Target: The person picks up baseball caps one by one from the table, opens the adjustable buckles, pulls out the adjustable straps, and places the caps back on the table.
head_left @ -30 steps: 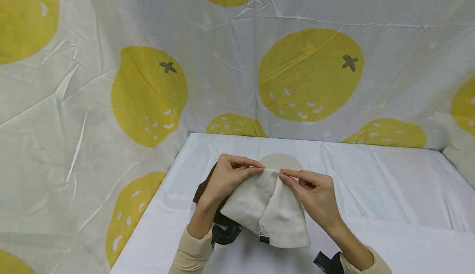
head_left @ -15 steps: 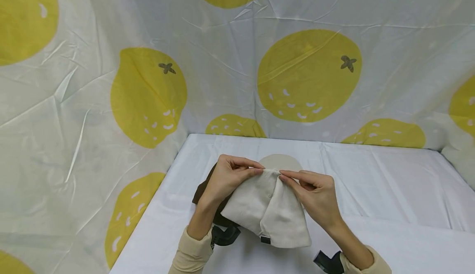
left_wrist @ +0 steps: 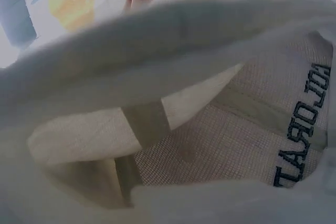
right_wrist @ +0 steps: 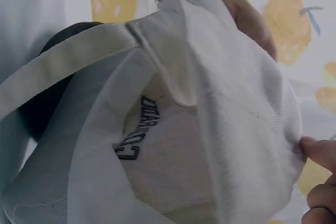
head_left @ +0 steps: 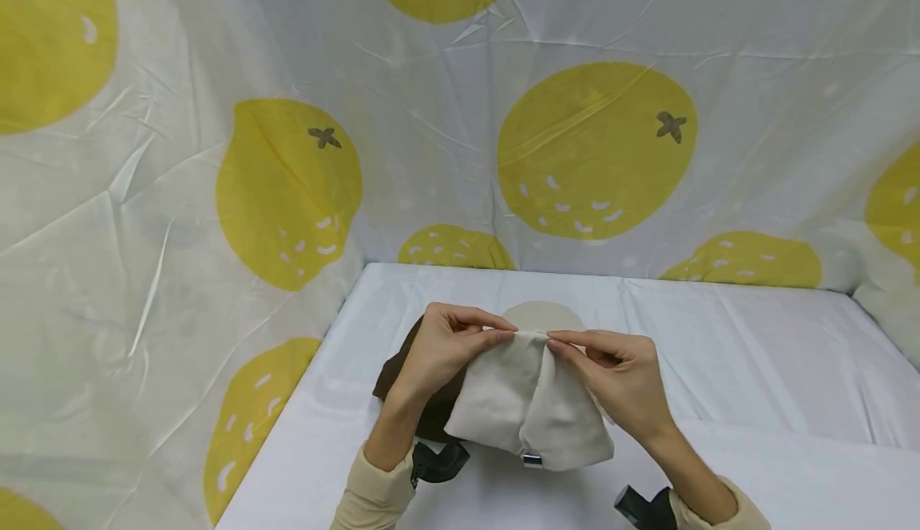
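Observation:
A cream baseball cap [head_left: 503,402] hangs between my hands in the head view, its opening turned toward me. My left hand [head_left: 442,350] pinches the top of the cap between thumb and index finger. Close beside it, my right hand [head_left: 621,374] pinches the same upper edge. A small dark tag [head_left: 532,460] sits on the lower edge. Both wrist views look into the cap, where dark embroidered letters [left_wrist: 302,129] show. In the right wrist view a back strap [right_wrist: 68,69] stands away from the crown.
Partly hidden behind my left arm lies a dark brown cloth item [head_left: 438,418]. A pale beige rounded shape [head_left: 542,314] shows beyond my hands; whether it belongs to the cap I cannot tell. White cloth covers the table [head_left: 755,354]. A lemon-print curtain [head_left: 431,115] hangs behind.
Over the last half second both hands have shifted slightly right with the cap. The cap's lower edge has swung right and a little up. Both pinches stay the same.

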The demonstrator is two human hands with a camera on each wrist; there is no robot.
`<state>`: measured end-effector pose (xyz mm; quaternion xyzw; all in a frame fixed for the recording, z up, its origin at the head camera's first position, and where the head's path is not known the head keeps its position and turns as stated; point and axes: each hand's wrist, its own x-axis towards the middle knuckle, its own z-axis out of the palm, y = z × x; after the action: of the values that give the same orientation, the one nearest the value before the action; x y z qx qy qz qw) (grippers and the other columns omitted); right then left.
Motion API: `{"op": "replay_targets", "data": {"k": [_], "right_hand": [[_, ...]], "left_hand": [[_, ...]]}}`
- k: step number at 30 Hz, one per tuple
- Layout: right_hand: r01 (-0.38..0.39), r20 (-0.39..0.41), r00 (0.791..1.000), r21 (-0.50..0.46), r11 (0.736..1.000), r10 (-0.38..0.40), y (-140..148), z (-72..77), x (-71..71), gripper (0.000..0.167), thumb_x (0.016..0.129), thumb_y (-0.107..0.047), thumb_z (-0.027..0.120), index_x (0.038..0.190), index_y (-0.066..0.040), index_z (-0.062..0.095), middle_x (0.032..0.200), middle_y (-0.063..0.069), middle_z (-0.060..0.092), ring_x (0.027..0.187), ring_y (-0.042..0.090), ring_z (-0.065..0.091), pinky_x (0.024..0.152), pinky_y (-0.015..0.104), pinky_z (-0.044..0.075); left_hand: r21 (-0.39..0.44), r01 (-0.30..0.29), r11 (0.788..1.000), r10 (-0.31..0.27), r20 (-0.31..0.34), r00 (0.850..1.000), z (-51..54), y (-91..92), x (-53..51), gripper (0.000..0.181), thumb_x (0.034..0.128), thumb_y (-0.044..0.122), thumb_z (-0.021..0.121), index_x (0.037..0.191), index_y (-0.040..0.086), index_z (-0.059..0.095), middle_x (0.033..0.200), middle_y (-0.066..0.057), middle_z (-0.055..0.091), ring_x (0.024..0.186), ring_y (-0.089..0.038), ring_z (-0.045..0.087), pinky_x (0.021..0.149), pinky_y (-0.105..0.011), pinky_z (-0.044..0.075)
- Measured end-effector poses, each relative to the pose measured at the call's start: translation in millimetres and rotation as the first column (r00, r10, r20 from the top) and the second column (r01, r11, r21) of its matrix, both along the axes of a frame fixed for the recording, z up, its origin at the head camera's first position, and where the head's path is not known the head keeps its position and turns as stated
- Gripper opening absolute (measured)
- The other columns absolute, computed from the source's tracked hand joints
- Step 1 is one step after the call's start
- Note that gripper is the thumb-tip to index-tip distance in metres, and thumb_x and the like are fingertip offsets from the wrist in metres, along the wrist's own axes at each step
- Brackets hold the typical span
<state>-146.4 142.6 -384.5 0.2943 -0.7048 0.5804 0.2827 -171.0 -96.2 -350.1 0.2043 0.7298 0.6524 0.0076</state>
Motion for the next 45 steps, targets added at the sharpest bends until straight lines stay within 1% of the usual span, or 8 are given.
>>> {"op": "replay_targets", "data": {"k": [9, 14, 20, 23, 28, 32, 41, 45], "right_hand": [[-0.005, 0.046, 0.999, 0.009, 1.000, 0.004, 11, 14.2, 9.9, 0.026, 0.077, 0.015, 0.082, 0.094, -0.004, 0.083, 0.047, -0.009, 0.040, 0.043, 0.007, 0.018, 0.039, 0.019, 0.021], [0.026, 0.026, 0.999, 0.022, 0.999, -0.026, 17, 22.3, 13.9, 0.027, 0.075, 0.016, 0.082, 0.093, -0.004, 0.083, 0.046, -0.009, 0.036, 0.043, 0.007, 0.017, 0.039, 0.018, 0.020], [0.074, -0.012, 0.997, 0.035, 0.997, -0.073, 28, 32.8, 14.3, 0.028, 0.073, 0.020, 0.082, 0.091, -0.002, 0.083, 0.046, -0.008, 0.049, 0.043, 0.006, 0.020, 0.039, 0.019, 0.022], [0.105, -0.022, 0.994, 0.041, 0.994, -0.104, 36, 39.0, 14.1, 0.028, 0.073, 0.020, 0.081, 0.090, -0.001, 0.083, 0.046, -0.009, 0.046, 0.043, 0.007, 0.020, 0.040, 0.021, 0.022], [0.172, -0.006, 0.985, 0.068, 0.983, -0.172, 49, 48.9, 14.0, 0.026, 0.074, 0.019, 0.082, 0.091, -0.002, 0.083, 0.046, -0.010, 0.041, 0.043, 0.010, 0.019, 0.042, 0.023, 0.023], [0.222, 0.025, 0.974, 0.081, 0.972, -0.225, 62, 55.8, 12.8, 0.024, 0.075, 0.018, 0.082, 0.091, 0.000, 0.083, 0.047, -0.011, 0.035, 0.044, 0.013, 0.020, 0.042, 0.025, 0.022], [0.299, 0.058, 0.952, 0.045, 0.953, -0.302, 92, 68.6, 5.0, 0.019, 0.076, 0.020, 0.080, 0.092, 0.009, 0.080, 0.045, -0.008, 0.041, 0.042, 0.013, 0.022, 0.041, 0.026, 0.022], [0.283, 0.071, 0.957, 0.011, 0.959, -0.283, 104, 71.5, -2.9, 0.018, 0.076, 0.022, 0.079, 0.092, 0.015, 0.078, 0.044, -0.006, 0.043, 0.043, 0.014, 0.020, 0.041, 0.026, 0.019]], "left_hand": [[0.004, 0.027, 1.000, -0.027, -0.039, 0.999, 12.4, 7.7, 8.7, 0.008, 0.0870, 0.006, 0.082, 0.093, 0.001, 0.082, 0.047, 0.002, 0.050, 0.049, -0.004, 0.022, 0.050, -0.019, 0.029], [0.005, 0.050, 0.999, -0.050, -0.043, 0.998, 23.1, 13.9, 13.5, 0.008, 0.0873, 0.004, 0.081, 0.094, -0.001, 0.082, 0.047, 0.003, 0.050, 0.048, -0.004, 0.022, 0.049, -0.019, 0.028], [-0.006, 0.058, 0.998, -0.058, -0.049, 0.997, 35.0, 25.5, 15.0, 0.007, 0.0870, 0.003, 0.081, 0.093, 0.000, 0.083, 0.053, 0.003, 0.056, 0.050, -0.006, 0.023, 0.049, -0.019, 0.029], [-0.019, 0.063, 0.998, -0.064, -0.064, 0.996, 39.6, 33.8, 12.2, 0.006, 0.0879, 0.004, 0.081, 0.093, 0.003, 0.083, 0.054, 0.002, 0.056, 0.050, -0.008, 0.022, 0.049, -0.020, 0.027], [-0.043, 0.068, 0.997, -0.072, -0.082, 0.994, 47.9, 50.8, 3.7, 0.006, 0.0877, 0.008, 0.082, 0.094, 0.007, 0.084, 0.046, 0.002, 0.041, 0.049, -0.011, 0.021, 0.048, -0.021, 0.023], [-0.065, 0.077, 0.995, -0.082, -0.083, 0.993, 54.8, 66.3, -3.4, 0.007, 0.0877, 0.010, 0.083, 0.094, 0.007, 0.084, 0.045, 0.004, 0.036, 0.050, -0.011, 0.021, 0.049, -0.021, 0.024], [-0.032, 0.140, 0.990, -0.143, -0.117, 0.983, 64.9, 102.0, -19.5, 0.011, 0.0891, 0.006, 0.080, 0.098, 0.001, 0.082, 0.047, 0.002, 0.047, 0.050, -0.010, 0.023, 0.052, -0.020, 0.028], [-0.030, 0.141, 0.990, -0.144, -0.132, 0.981, 66.8, 116.4, -28.5, 0.010, 0.0890, 0.006, 0.080, 0.098, 0.001, 0.082, 0.046, 0.003, 0.043, 0.050, -0.010, 0.024, 0.051, -0.021, 0.026]]}}
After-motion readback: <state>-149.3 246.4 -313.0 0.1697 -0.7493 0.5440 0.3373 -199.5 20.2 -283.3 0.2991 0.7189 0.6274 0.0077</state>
